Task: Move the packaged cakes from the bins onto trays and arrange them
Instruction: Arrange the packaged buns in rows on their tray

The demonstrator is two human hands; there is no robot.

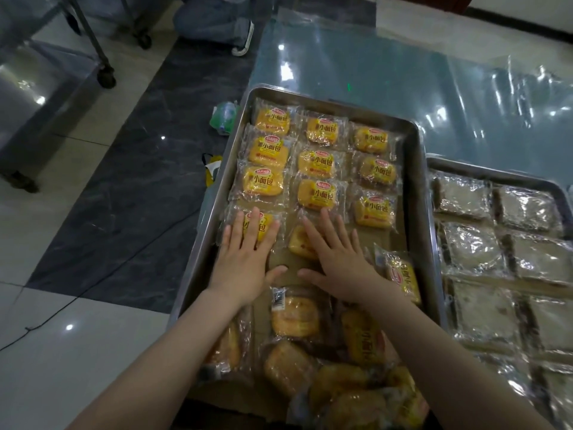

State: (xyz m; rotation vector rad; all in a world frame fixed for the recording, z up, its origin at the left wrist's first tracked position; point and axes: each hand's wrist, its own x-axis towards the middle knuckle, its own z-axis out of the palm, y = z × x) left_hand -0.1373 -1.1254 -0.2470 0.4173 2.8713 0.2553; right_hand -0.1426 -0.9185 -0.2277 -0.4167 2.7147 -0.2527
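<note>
Midway down the metal tray [418,187], both hands lay flat with fingers straight and spread, gripping nothing. The left hand [245,259] pressed on a yellow-labelled cake [263,223] beside the tray's left edge, and the right hand [338,262] pressed on an unlabelled-side cake [299,243] in the middle column. Beyond them, toward the far edge, three neat rows [316,164] of three packets were already set out, so the step in hand looked like squaring up a fourth row. Its place by the right edge showed bare metal. A tilted packet [401,274] lay just nearer along that edge, and a loose heap [325,367] of cakes filled the near end. The next move probably called for sliding the two pressed cakes into line, perhaps turning the middle one label up, then drawing the tilted packet into the open place. No bin was in view.
</note>
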